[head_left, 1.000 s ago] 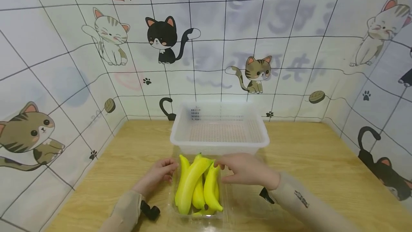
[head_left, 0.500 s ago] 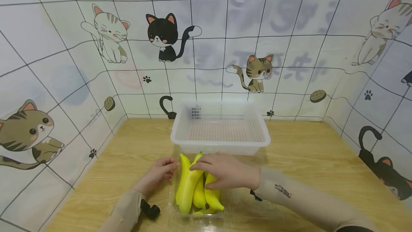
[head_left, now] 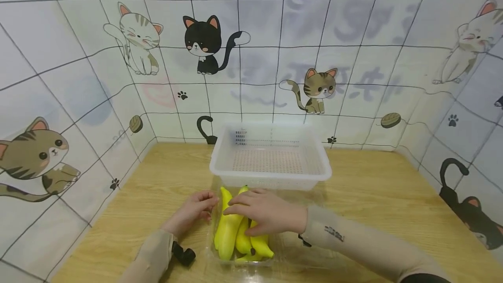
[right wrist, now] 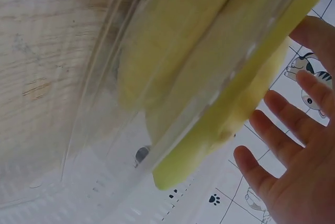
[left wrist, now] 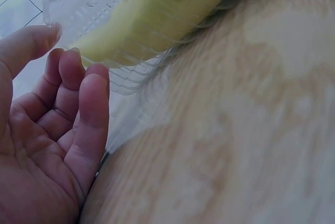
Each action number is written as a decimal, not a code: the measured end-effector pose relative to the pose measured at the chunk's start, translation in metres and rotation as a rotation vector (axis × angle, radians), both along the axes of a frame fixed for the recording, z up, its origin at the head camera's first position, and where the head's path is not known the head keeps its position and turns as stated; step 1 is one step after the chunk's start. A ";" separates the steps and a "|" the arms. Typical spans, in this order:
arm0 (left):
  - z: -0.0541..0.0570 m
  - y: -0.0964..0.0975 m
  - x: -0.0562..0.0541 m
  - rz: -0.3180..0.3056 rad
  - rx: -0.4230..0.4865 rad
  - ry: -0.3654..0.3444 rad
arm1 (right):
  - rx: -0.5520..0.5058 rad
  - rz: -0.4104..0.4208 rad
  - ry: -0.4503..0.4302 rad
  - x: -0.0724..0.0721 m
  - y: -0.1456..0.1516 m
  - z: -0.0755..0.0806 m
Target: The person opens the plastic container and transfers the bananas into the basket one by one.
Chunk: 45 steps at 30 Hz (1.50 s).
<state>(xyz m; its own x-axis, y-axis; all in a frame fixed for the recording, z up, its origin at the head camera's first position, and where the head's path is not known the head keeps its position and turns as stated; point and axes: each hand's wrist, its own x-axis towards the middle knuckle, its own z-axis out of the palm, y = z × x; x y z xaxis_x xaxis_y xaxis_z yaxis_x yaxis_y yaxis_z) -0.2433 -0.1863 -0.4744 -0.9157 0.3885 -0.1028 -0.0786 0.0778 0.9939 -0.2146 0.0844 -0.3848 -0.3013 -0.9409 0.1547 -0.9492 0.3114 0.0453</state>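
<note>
Several yellow bananas (head_left: pixel 226 241) lie in a clear plastic box (head_left: pixel 240 262), nearest the person. At the box's left side my left hand (head_left: pixel 196 208) holds the edge, the thumb above and the curled fingers close to the wall in the left wrist view. My right hand (head_left: pixel 265 211) is over the bananas from the right, covering their upper parts. In the right wrist view its spread fingers (right wrist: pixel 282 135) reach beside a banana (right wrist: pixel 183 166); nothing is gripped, and whether the fingertips touch is hard to tell.
A white perforated plastic basket (head_left: pixel 271 180) stands behind the box, against the wall. A clear plastic lid (head_left: pixel 310 248) lies flat to the box's right on the wooden table (head_left: pixel 373 195). Cat-patterned walls (head_left: pixel 255 64) surround the table on three sides.
My right hand has moved left from the box's right edge to above the bananas. The left hand stays at the box's edge. The head view has shifted slightly.
</note>
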 end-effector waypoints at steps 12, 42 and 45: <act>0.002 0.001 0.001 -0.001 -0.001 -0.001 | 0.062 -0.001 0.051 -0.002 -0.007 -0.003; 0.002 0.001 0.001 -0.011 -0.021 0.011 | -0.019 0.033 0.252 -0.007 -0.015 -0.015; 0.001 0.001 0.001 -0.011 -0.016 0.011 | -0.027 0.039 0.256 -0.008 -0.015 -0.015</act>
